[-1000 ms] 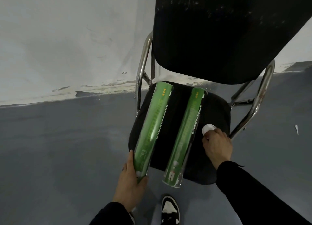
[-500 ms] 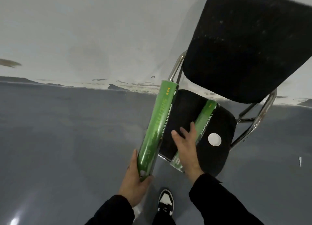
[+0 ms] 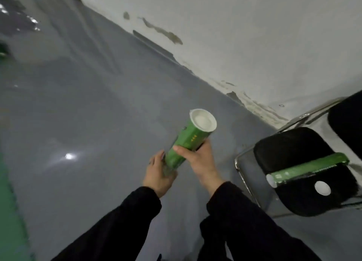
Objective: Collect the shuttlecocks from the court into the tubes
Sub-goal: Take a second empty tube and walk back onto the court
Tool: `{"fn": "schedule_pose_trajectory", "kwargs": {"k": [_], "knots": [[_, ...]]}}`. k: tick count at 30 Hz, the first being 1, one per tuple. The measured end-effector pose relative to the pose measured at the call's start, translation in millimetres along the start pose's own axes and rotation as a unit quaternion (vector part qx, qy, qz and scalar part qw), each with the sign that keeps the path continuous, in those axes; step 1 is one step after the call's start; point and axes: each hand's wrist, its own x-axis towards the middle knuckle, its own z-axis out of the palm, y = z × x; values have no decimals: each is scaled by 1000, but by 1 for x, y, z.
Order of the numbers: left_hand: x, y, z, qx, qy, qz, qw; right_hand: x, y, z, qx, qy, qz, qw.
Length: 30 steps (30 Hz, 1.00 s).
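My left hand [image 3: 156, 174] grips the lower end of a green tube [image 3: 186, 145], fingers curled round it. My right hand [image 3: 199, 158] grips the same tube higher up, thumb across its front. The tube is held in the air over the grey floor [image 3: 88, 113], tilted, its white-capped end [image 3: 203, 120] pointing up and away from me. A second tube [image 3: 307, 167] lies flat across the black seat of a chair [image 3: 293, 143], one end reaching past the seat's front edge. A loose white cap [image 3: 322, 188] lies on the seat just beside this tube, near the front edge. Both sleeves are dark. A stained white wall [image 3: 254, 35] borders the floor behind the chair.
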Motion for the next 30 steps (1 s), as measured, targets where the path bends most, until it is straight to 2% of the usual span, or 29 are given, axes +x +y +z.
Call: {"fn": "schedule_pose_trajectory", "kwargs": {"k": [8,11,13,15,19,22,27,30], "knots": [[-140,-138,-148,-58,197,-40,978,-120,31,218,-9,-171,11,985],[-193,-180,-184,-98,262,-71,958,-166,44,283,-32,-236,27,971],[-221,-200,-199,-164,300,-85,936,-191,52,319,-57,-284,46,956],[-248,-220,-214,-206,345,-119,908,-215,59,357,-99,-342,64,932],[-298,-261,-253,-198,424,-206,859,-255,65,431,-162,-470,75,864],[-329,-288,-286,-207,479,-234,820,-282,66,485,-182,-556,65,809],[-383,-349,-337,-207,561,-281,751,-330,77,572,-144,-672,28,726],[-429,-383,-353,-180,604,-325,705,-369,76,611,-113,-721,-27,683]]}}
